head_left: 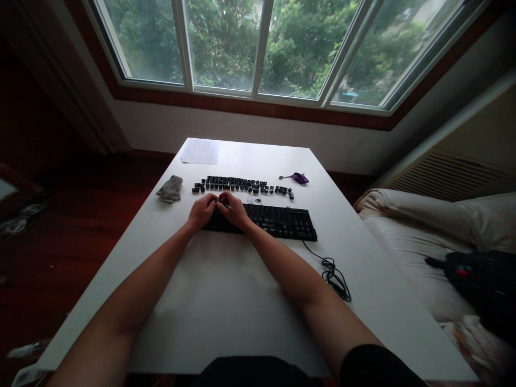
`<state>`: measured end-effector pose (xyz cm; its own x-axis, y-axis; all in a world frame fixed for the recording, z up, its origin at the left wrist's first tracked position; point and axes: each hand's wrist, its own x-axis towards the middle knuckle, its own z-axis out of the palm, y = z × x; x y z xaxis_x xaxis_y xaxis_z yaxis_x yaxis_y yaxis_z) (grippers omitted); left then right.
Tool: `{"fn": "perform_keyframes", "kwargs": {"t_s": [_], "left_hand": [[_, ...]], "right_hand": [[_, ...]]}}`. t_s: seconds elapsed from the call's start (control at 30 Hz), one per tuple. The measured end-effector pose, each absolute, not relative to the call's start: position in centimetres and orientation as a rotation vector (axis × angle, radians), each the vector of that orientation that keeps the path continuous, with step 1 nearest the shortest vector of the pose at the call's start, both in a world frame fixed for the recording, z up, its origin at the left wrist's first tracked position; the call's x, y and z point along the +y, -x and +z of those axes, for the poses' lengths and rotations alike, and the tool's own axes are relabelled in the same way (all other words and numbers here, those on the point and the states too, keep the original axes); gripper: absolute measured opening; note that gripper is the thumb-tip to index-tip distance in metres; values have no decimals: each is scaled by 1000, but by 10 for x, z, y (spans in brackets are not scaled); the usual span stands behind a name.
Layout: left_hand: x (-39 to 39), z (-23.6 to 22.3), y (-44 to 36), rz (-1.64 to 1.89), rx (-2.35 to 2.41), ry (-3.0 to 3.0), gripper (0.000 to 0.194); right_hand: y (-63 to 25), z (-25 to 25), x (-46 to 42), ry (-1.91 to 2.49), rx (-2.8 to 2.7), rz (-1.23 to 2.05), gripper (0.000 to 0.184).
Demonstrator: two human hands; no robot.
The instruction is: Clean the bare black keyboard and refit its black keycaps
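Note:
A black keyboard [278,221] lies across the white table in front of me. Over its left end my left hand [202,211] and my right hand [234,209] meet, fingertips drawn together. Both look closed around something small and dark between them, too small to name. Just behind the hands, loose black keycaps [236,184] stand in rows, with a few more [282,190] off to the right. Between keycaps and keyboard rests a small clear dish [255,200] with something dark in it. My hands hide the keyboard's upper left part.
A grey rag [171,189] lies left of the keycaps. At the right is a small brush [285,177] beside a purple thing [300,178]. Paper [200,151] lies at the far left of the table [226,301]. The keyboard's cable [334,273] is bundled at the right.

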<state>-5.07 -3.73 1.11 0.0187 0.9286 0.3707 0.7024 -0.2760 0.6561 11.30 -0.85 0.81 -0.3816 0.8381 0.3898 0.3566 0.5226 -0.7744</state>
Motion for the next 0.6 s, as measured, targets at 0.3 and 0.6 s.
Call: {"fn": "perform_keyframes", "kwargs": {"t_s": [0.3, 0.6], "left_hand": [[-36, 8, 52, 1115, 1680, -2017, 25], [-35, 7, 53, 1121, 1693, -2022, 25]], "right_hand": [[-111, 4, -6, 979, -1961, 739, 19], [-112, 3, -5, 976, -1962, 734, 20]]}}
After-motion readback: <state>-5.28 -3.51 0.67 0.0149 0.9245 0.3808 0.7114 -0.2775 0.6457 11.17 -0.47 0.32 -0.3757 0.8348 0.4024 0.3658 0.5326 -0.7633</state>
